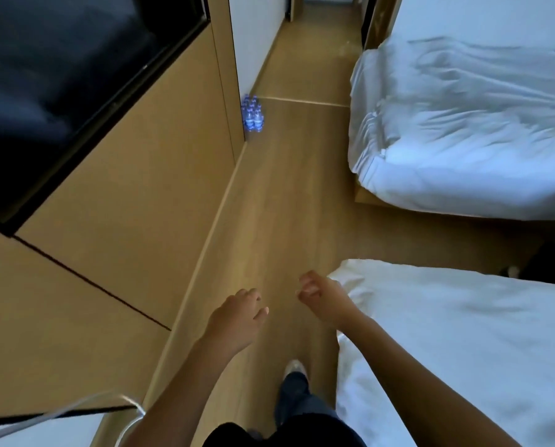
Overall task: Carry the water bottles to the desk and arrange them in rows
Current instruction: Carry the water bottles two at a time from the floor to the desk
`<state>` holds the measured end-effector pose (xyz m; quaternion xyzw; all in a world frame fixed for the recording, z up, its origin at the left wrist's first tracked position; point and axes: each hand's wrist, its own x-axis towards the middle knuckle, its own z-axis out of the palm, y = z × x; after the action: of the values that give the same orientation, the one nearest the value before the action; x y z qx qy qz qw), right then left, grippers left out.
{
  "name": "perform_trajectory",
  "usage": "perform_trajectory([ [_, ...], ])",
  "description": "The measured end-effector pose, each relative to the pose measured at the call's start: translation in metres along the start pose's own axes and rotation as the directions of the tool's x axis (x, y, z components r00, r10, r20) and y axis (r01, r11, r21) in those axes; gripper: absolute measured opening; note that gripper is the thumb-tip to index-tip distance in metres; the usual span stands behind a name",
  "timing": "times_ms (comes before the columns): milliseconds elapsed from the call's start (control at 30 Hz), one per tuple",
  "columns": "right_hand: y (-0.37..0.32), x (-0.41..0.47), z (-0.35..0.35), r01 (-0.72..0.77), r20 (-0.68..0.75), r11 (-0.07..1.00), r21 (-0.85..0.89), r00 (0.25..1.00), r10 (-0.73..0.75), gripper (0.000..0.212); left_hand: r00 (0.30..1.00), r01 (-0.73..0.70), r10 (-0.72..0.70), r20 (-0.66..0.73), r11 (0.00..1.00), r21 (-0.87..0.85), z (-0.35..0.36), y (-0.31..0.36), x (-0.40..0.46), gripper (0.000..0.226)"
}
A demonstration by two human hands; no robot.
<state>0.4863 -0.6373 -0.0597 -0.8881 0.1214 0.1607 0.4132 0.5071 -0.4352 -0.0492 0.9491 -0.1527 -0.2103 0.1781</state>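
Both forearms reach forward over the wooden floor [269,195]. Nearest, the left hand [237,312] hangs palm down, fingers loosely curled, holding nothing. Just beside it, the right hand [321,296] also holds nothing, its fingers curled loosely inward close to the corner of the near bed [463,350]. Below them a leg in dark trousers and a light shoe [295,366] stand on the floor. A strip of bare floor runs ahead between the wood-panelled wall [124,188] on the left and the white bedding on the right. The far bed [463,124] overhangs the strip's right edge further on. The pack of water bottles [252,113] stands on the floor far ahead, tight against the wall panel's corner, well apart from both hands. A dark screen [60,75] is set in the wall.
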Motion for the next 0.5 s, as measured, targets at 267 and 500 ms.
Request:
perform_trajectory([
  [267,-0.02,0.165,-0.104,0.047,0.025,0.986,-0.158,0.999,-0.043,0.036,1.0,-0.007,0.007,-0.018,0.999,-0.032,-0.07,0.036,0.177,0.036],
  [500,-0.042,0.323,-0.143,0.093,0.083,0.941,-0.324,0.994,-0.07,0.041,0.999,0.002,0.001,0.04,0.998,-0.055,-0.114,0.028,0.339,0.035],
])
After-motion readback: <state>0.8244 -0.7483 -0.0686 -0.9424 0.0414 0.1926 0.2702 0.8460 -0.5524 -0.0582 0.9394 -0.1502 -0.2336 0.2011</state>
